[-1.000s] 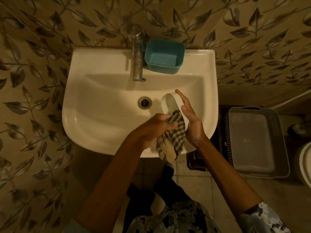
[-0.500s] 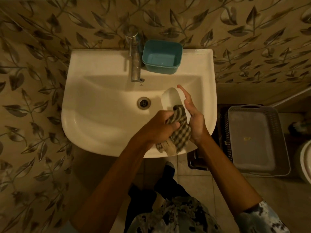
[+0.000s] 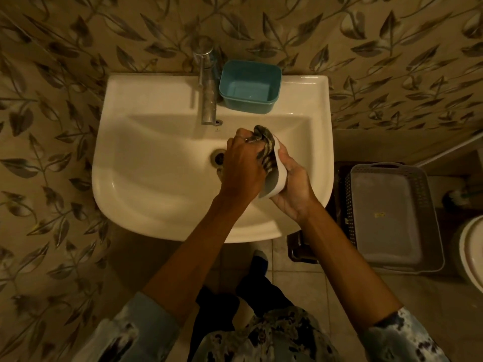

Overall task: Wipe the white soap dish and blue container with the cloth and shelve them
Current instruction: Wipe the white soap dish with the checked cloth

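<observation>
Over the basin, my right hand [image 3: 294, 188] cradles the white soap dish [image 3: 275, 181] from below and the right, tilted on its edge. My left hand [image 3: 243, 163] grips the bunched checked cloth [image 3: 265, 147] and presses it into the far end of the dish's hollow. Most of the dish's inside is hidden by the cloth and my left hand. The blue container [image 3: 249, 86] stands upright with nothing in it on the sink's back ledge, just right of the tap, apart from both hands.
The white sink [image 3: 146, 158] juts from a leaf-patterned wall, with a metal tap [image 3: 207, 84] at the back centre and the drain [image 3: 218, 156] beside my left hand. A grey plastic basket [image 3: 389, 218] sits on dark crates at the right. A white toilet rim [image 3: 470, 249] shows at the far right.
My left hand has slid the cloth from the near end of the soap dish up to its far end. The cloth is now bunched instead of hanging. My right hand shifted lower under the dish.
</observation>
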